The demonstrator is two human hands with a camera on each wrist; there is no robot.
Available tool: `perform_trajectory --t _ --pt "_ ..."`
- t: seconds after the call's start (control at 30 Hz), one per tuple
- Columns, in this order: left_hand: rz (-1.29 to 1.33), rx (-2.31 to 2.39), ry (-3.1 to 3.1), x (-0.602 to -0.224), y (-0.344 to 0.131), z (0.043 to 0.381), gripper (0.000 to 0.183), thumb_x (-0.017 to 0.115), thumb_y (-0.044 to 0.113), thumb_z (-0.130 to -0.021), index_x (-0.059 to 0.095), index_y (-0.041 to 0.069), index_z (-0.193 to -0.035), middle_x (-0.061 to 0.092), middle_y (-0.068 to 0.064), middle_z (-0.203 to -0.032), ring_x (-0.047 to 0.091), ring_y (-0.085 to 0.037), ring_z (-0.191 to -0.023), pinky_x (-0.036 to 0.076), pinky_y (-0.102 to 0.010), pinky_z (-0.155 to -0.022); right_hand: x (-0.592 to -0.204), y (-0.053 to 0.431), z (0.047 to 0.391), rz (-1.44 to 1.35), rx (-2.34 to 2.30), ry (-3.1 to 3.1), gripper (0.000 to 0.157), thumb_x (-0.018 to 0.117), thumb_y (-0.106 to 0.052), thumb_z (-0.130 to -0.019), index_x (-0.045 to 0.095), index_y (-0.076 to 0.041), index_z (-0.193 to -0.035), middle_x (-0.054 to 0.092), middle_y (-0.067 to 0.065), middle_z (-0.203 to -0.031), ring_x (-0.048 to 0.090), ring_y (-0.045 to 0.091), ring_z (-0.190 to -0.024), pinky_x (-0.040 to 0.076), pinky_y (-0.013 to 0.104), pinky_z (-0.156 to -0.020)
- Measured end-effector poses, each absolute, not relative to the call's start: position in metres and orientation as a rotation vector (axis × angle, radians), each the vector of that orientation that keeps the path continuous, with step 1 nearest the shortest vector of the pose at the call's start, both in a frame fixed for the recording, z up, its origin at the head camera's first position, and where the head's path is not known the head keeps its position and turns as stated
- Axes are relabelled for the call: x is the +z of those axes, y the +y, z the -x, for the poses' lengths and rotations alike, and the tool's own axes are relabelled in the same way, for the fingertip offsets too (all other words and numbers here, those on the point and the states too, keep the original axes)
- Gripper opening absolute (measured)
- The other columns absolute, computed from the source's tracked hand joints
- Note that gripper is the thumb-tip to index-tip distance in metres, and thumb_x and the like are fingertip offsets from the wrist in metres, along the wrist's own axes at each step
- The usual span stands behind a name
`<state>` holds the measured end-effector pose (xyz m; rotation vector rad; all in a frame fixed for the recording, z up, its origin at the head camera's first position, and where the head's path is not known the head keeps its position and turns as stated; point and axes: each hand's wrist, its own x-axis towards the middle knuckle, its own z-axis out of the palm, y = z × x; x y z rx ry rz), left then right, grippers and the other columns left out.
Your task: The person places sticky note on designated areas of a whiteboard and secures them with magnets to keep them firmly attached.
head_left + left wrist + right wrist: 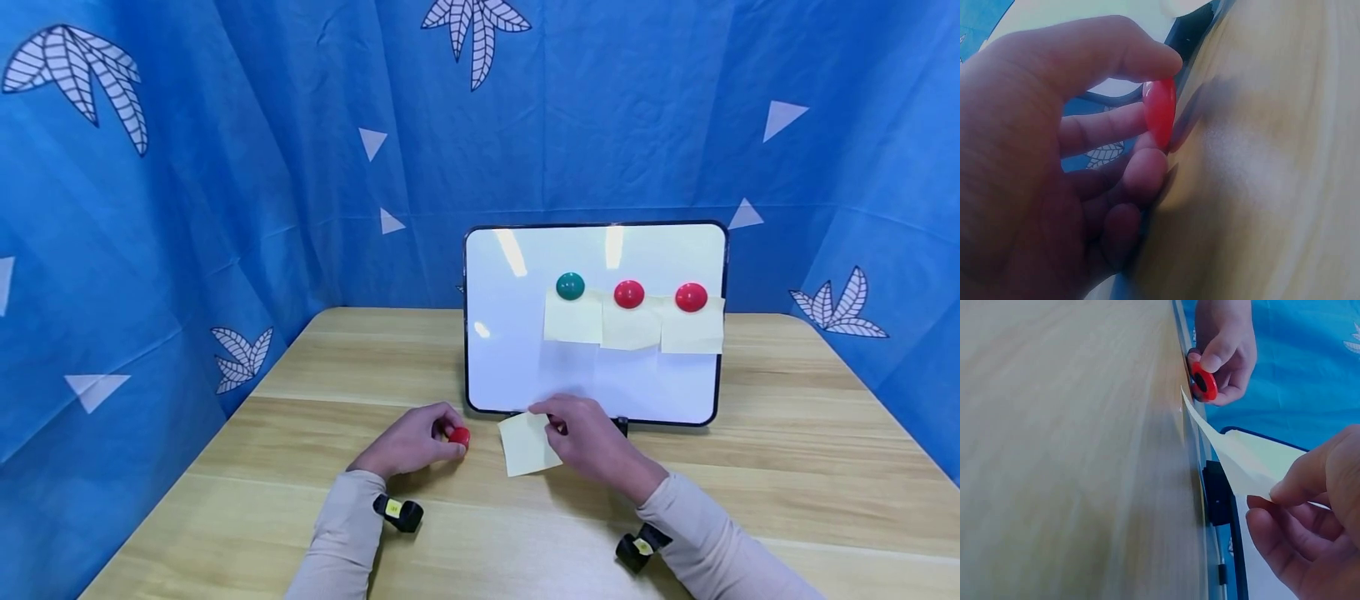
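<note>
My left hand (416,437) pinches a round red magnet (459,437) on edge between thumb and fingers, low over the table; the left wrist view shows the red magnet (1160,112) under the thumb tip. In the right wrist view its dark back faces the camera. A pale yellow sticky note (527,446) is pinched at its upper right by my right hand (588,437), in front of the whiteboard's lower edge. Seen from the right wrist, the sticky note (1235,459) curves away from the thumb and fingertips.
A black-framed whiteboard (510,350) stands on the wooden table (360,358). On it, one green magnet (570,286) and two red ones, including the rightmost magnet (691,297), hold three pale notes in a row. A blue patterned curtain (600,125) surrounds the table.
</note>
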<state>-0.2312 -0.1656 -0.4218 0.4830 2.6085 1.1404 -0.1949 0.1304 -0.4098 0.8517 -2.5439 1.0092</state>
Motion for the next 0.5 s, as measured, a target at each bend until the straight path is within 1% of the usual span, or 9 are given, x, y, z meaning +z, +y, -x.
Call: perform_trajectory --t 0.5 --pt "-0.491 1.147 2.614 -0.4232 -0.1665 0.2318 0.026 0.081 0.028 -0.084 0.065 0.02 -0.104 0.061 -0.001 -0.098 0.055 -0.023 -0.091 0.047 -0.038 -0.076 -0.4085 0.1312 0.1956 -0.827 1.021 -2.565 0.031 0.068 0.008 -0.085 0.074 -0.003 -0.113 0.069 0.002 -0.101 0.055 0.013 -0.078 0.052 0.025 -0.07"
